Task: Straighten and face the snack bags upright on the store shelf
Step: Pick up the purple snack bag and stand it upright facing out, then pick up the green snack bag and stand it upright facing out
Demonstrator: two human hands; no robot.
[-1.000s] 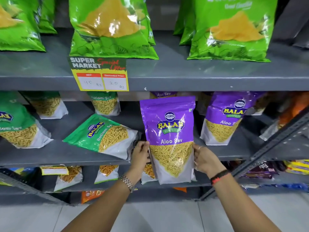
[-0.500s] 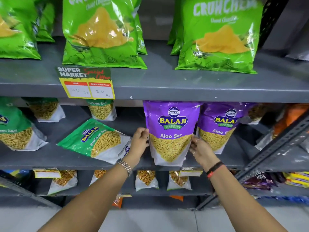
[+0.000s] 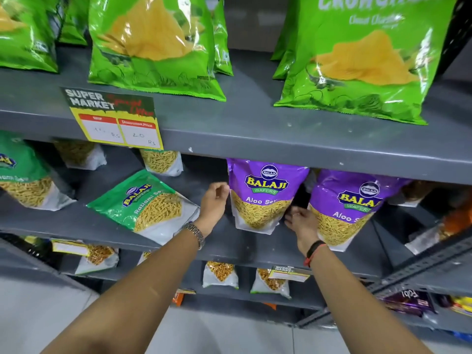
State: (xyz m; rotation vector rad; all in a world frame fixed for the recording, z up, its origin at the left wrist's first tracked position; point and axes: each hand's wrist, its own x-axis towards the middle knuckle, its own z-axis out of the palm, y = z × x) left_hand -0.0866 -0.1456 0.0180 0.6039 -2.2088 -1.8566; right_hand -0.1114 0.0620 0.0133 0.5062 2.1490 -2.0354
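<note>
A purple Aloo Sev bag (image 3: 265, 185) stands upright and faces front on the middle shelf (image 3: 76, 221), set back under the shelf above. My left hand (image 3: 213, 203) has curled fingers against its left edge. At the bag's lower right corner, my right hand (image 3: 302, 223) touches its side. A second purple Aloo Sev bag (image 3: 355, 200) stands just to the right, close to my right wrist. Left of my left hand, a green Ratlami Sev bag (image 3: 145, 203) lies tilted on its back.
The upper shelf (image 3: 255, 139) hangs low over the purple bags, with a yellow price tag (image 3: 112, 118) and large green chip bags (image 3: 153, 47) on it. More green sev bags (image 3: 23, 180) stand at the left. A slotted metal rack (image 3: 421, 267) juts in at lower right.
Both hands lifted the purple bag from the shelf's front edge and pushed it back onto the middle shelf, where it now stands deeper in. My view moved closer and downward.
</note>
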